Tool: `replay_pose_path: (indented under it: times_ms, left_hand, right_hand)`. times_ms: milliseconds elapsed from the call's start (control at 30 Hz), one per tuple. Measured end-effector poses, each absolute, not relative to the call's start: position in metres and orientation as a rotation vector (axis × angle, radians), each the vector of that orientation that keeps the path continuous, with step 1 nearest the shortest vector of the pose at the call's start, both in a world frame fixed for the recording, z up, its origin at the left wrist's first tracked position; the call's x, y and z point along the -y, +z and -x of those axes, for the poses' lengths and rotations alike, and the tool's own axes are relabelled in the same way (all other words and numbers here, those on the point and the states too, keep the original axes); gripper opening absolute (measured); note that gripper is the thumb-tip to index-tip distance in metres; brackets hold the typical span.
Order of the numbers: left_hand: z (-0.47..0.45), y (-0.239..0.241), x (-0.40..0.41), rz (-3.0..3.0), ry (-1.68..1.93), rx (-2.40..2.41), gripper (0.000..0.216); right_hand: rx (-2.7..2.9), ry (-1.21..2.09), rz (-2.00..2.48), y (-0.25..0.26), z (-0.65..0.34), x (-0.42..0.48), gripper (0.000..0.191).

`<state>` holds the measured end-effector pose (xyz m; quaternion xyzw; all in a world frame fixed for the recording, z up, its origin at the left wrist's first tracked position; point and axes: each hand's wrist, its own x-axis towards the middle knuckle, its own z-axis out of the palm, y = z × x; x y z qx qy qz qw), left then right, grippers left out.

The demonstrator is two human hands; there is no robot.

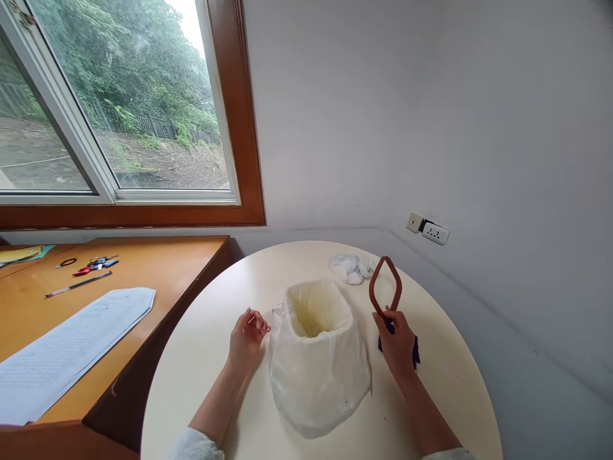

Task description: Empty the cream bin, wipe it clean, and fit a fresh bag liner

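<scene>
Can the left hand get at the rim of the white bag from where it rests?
Probably yes: the left hand rests on the round table right beside the white bag, nothing between.

A room in a home or small office is showing here: a round white table (215,358) is standing beside a wooden desk (158,262) bearing papers (67,345) and pens (79,284), under a wood-framed window (246,128) facing greenery, with a wall socket (435,232) nearby.

A sheet of paper (71,345) is lying near the front edge of the wooden desk (182,268). A pen (78,284) and keys (94,264) are resting toward its rear edge. Crumpled white plastic (352,267) is sitting at the far edge of the round table (211,345).
</scene>
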<state>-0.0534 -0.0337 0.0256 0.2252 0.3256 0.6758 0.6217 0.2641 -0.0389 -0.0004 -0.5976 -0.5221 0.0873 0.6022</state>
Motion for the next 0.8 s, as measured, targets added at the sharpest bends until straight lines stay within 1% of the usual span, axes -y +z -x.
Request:
replay_pose_path:
  times_ms: [100,200,300,400,467,567,667,800]
  left_hand:
    - [0.056,0.025,0.033,-0.611,1.615,-0.805,0.027]
    - [0.057,0.038,0.029,-0.698,1.724,-0.845,0.024]
    - [0.054,0.071,0.024,-0.875,1.824,-0.930,0.017]
    - [0.048,0.115,0.024,-0.985,1.853,-1.062,0.015]
    - [0.044,0.142,0.029,-1.050,1.777,-1.074,0.019]
    - [0.039,0.168,0.041,-1.150,1.704,-1.063,0.025]
    - [0.039,0.175,0.053,-1.180,1.672,-1.048,0.033]
    - [0.045,0.175,0.062,-1.209,1.547,-1.053,0.052]
  right_hand:
    - [1.244,0.152,1.362,0.011,-0.261,0.042,0.026]
    - [1.333,0.061,1.293,0.033,-0.259,0.042,0.025]
    - [1.483,0.052,1.178,0.067,-0.256,0.040,0.027]
    - [1.644,0.252,1.142,0.107,-0.251,0.041,0.032]
    - [1.683,0.290,1.116,0.132,-0.246,0.044,0.032]
    - [1.797,0.193,1.049,0.157,-0.236,0.051,0.031]
    - [1.982,0.110,1.032,0.167,-0.226,0.058,0.033]
    - [2.161,0.146,1.071,0.168,-0.216,0.062,0.033]
